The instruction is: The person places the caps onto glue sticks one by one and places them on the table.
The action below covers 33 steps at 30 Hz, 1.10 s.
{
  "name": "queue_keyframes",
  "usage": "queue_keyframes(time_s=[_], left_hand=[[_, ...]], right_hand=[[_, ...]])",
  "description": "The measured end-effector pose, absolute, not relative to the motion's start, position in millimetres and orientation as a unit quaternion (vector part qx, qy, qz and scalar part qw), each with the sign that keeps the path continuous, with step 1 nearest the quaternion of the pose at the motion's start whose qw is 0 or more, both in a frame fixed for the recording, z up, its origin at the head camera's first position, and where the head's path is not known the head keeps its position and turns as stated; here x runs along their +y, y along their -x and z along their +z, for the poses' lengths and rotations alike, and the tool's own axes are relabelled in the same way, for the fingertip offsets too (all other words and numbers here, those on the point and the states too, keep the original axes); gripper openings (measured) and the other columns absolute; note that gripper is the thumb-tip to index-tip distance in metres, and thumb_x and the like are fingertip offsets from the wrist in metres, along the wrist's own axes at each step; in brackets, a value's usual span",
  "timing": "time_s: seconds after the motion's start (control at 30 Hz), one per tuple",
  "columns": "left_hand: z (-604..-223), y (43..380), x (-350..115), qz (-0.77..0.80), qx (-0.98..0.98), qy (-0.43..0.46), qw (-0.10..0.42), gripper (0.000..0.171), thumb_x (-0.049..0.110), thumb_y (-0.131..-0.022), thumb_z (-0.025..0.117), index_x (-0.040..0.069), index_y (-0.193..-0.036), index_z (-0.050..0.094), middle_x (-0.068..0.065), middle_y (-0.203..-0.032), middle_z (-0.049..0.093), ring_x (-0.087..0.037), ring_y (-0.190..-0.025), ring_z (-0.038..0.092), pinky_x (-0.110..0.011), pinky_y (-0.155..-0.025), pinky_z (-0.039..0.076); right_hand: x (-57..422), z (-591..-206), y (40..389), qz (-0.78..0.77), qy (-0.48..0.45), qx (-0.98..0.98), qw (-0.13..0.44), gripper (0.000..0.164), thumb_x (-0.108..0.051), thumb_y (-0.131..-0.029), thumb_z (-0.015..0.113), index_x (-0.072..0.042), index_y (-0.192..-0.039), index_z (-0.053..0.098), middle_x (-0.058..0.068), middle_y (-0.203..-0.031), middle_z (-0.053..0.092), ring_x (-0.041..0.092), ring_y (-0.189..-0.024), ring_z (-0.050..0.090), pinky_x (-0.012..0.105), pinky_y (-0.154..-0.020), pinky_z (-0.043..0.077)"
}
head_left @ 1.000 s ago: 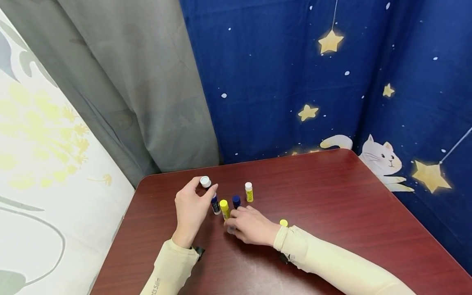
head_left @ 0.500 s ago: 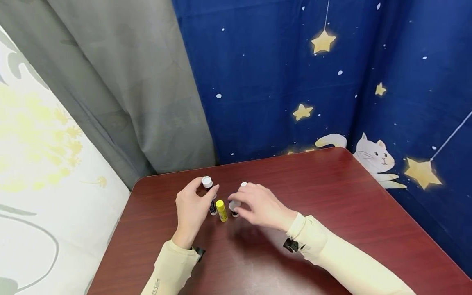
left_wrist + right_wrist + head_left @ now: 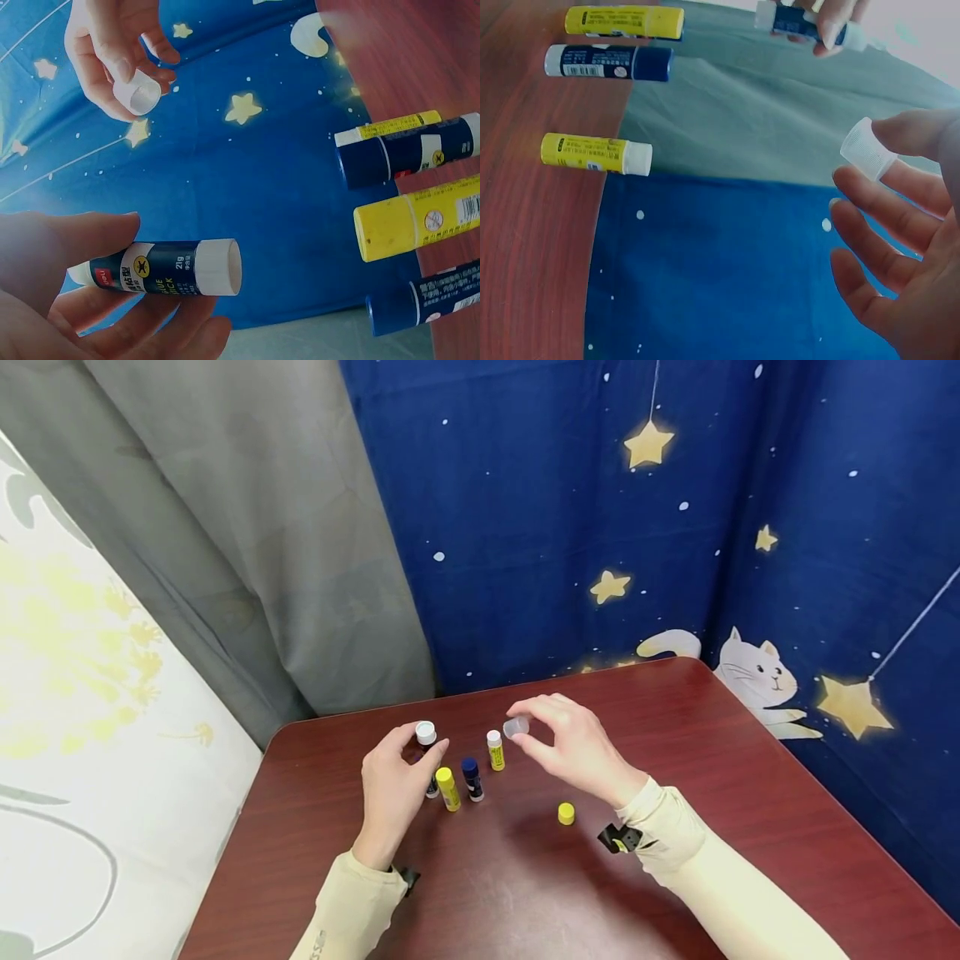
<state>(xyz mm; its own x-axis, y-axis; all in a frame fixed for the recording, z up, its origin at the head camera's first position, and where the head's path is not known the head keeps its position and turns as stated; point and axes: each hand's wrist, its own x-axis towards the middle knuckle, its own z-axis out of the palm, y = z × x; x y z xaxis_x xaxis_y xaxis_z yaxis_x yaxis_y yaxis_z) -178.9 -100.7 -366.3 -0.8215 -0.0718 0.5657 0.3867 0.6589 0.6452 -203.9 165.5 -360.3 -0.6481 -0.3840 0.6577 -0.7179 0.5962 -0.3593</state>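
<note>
My left hand (image 3: 396, 783) grips a dark blue glue stick (image 3: 169, 268), white at both ends, held above the table. Between thumb and forefinger, my right hand (image 3: 577, 745) pinches a small translucent white cap (image 3: 868, 150); its other fingers are spread. The cap is apart from the glue stick. Below the hands stand a yellow glue stick with a yellow cap (image 3: 448, 790), a blue-capped glue stick (image 3: 472, 780) and a yellow glue stick with a white top (image 3: 496, 752). Another blue-capped glue stick (image 3: 394, 307) is partly hidden behind my left hand in the head view.
A loose yellow cap (image 3: 566, 813) sits on the dark red table (image 3: 480, 902), below my right hand in the head view. A grey curtain (image 3: 300, 527) and a blue star-patterned curtain (image 3: 525, 510) hang behind the table's far edge.
My right hand has lifted from among the glue sticks and moved right and away from me, carrying the translucent cap. The left hand has stayed nearly still with its glue stick.
</note>
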Motion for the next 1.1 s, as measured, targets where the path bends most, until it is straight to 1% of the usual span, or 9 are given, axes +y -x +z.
queue_keyframes(time_s=[0.17,0.33,0.43,0.57,0.67,0.83,0.97,1.1], left_hand=[[-366,179,-97,-0.418,-0.867,0.094,0.255,0.027,0.023,-0.083,0.085,0.018,-0.107,0.073,0.006,-0.099,0.069,-0.008,-0.085,0.068,-0.033,-0.074,0.058],[-364,182,-95,-0.413,-0.871,0.098,0.247,0.027,0.023,-0.084,0.085,0.018,-0.108,0.073,0.004,-0.098,0.067,-0.012,-0.085,0.066,-0.039,-0.075,0.057],[-363,185,-94,-0.402,-0.877,0.104,0.243,0.026,0.023,-0.085,0.084,0.019,-0.108,0.073,0.004,-0.094,0.065,-0.016,-0.081,0.063,-0.038,-0.072,0.054],[-363,185,-90,-0.392,-0.883,0.114,0.233,0.023,0.023,-0.086,0.083,0.021,-0.107,0.074,0.002,-0.088,0.06,-0.019,-0.074,0.055,-0.035,-0.065,0.046],[-363,185,-87,-0.386,-0.888,0.122,0.221,0.024,0.023,-0.086,0.083,0.022,-0.108,0.074,0.0,-0.088,0.058,-0.018,-0.073,0.052,-0.035,-0.063,0.044],[-363,182,-82,-0.374,-0.895,0.137,0.2,0.027,0.021,-0.084,0.085,0.023,-0.109,0.075,-0.002,-0.092,0.058,-0.018,-0.078,0.056,-0.037,-0.066,0.046],[-365,181,-79,-0.356,-0.9,0.147,0.202,0.027,0.02,-0.082,0.086,0.023,-0.107,0.076,0.002,-0.089,0.056,-0.015,-0.078,0.057,-0.037,-0.066,0.045],[-366,181,-77,-0.338,-0.904,0.155,0.209,0.028,0.02,-0.081,0.087,0.022,-0.107,0.077,0.003,-0.088,0.055,-0.014,-0.074,0.056,-0.036,-0.063,0.045]], right_hand=[[173,-361,206,0.333,-0.307,-0.851,0.264,0.026,-0.032,-0.091,0.076,-0.024,-0.115,0.068,-0.013,-0.103,0.065,0.007,-0.092,0.058,0.032,-0.079,0.052],[173,-358,210,0.34,-0.313,-0.846,0.267,0.026,-0.028,-0.091,0.077,-0.024,-0.115,0.069,-0.011,-0.106,0.067,0.012,-0.095,0.061,0.034,-0.082,0.052],[171,-354,213,0.345,-0.319,-0.842,0.266,0.027,-0.026,-0.09,0.078,-0.024,-0.115,0.069,-0.011,-0.108,0.067,0.012,-0.097,0.061,0.034,-0.084,0.052],[167,-351,216,0.355,-0.331,-0.835,0.259,0.028,-0.024,-0.09,0.078,-0.024,-0.117,0.07,-0.011,-0.112,0.068,0.011,-0.1,0.062,0.033,-0.087,0.052],[162,-350,218,0.363,-0.34,-0.83,0.251,0.031,-0.022,-0.09,0.078,-0.025,-0.119,0.07,-0.011,-0.116,0.068,0.012,-0.103,0.062,0.034,-0.088,0.052],[151,-350,219,0.368,-0.357,-0.824,0.243,0.032,-0.02,-0.09,0.078,-0.028,-0.12,0.071,-0.013,-0.116,0.067,0.012,-0.104,0.062,0.033,-0.086,0.052],[143,-352,218,0.366,-0.371,-0.819,0.241,0.032,-0.018,-0.09,0.078,-0.028,-0.12,0.071,-0.014,-0.113,0.068,0.009,-0.101,0.061,0.031,-0.082,0.051],[137,-355,217,0.365,-0.377,-0.817,0.238,0.031,-0.019,-0.089,0.079,-0.026,-0.119,0.072,-0.014,-0.11,0.068,0.006,-0.1,0.059,0.03,-0.081,0.049]])
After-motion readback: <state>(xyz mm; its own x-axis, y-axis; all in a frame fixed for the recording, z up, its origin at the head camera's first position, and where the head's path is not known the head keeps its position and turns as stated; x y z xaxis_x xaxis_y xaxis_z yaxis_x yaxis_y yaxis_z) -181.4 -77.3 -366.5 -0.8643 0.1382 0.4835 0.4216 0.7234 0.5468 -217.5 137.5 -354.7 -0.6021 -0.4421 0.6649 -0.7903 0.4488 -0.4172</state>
